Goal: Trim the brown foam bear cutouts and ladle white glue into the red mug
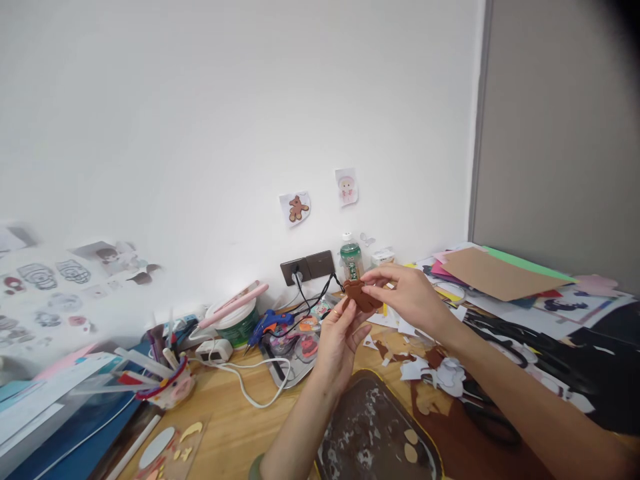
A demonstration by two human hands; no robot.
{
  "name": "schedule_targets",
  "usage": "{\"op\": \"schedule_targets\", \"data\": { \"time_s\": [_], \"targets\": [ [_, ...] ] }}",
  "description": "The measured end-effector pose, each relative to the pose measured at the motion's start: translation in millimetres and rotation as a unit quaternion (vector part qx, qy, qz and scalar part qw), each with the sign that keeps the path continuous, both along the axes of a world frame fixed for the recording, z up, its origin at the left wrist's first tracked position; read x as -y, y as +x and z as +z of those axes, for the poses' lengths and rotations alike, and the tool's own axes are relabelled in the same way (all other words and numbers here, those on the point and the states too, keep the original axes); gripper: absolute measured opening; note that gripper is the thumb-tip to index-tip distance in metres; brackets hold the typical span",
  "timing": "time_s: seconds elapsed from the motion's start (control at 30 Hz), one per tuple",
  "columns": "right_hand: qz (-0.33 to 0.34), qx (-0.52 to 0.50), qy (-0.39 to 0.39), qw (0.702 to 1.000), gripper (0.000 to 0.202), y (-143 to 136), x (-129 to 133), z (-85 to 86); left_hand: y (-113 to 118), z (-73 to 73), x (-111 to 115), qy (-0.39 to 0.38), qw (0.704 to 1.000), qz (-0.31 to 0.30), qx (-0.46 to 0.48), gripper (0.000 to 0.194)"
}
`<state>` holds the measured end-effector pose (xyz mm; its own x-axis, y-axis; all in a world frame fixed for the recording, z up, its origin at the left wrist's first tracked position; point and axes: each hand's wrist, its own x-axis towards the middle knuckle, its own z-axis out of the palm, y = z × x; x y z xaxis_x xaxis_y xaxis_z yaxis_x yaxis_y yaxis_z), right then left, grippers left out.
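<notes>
The left hand (339, 341) pinches a flat, brown, foam-like cutout (369, 302) from below. The right hand (403, 292) grips its upper side.

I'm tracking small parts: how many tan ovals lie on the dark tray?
2: upper tan oval and lower tan oval, right side of the dark tray; more may lie out of frame.

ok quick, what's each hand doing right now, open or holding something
Left hand: closed, holding the brown bear-like cut-out from below.
Right hand: closed, seemingly pinching the same cut-out near its top.
</notes>
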<state>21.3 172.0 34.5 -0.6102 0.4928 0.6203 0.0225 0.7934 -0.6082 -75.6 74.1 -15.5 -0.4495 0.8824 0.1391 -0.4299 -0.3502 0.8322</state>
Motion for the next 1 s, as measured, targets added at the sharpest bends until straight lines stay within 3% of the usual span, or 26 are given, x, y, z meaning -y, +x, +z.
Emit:
{"op": "schedule_targets", "data": {
  "time_s": [0.4, 1.0],
  "targets": [
    [0.004, 0.045, -0.058, 0.997, 0.01, 0.1, -1.3, 1.1, 1.4, -1.5, -0.7, -0.007, 1.0, 0.017, 0.009, 0.033],
    [0.033, 0.028, -0.081, 0.996, 0.01, -0.5, -2.9, 0.5, 4.4, -0.7, -1.5, 0.017, 0.999, -0.02, 0.047, 0.03]
  ]
}}
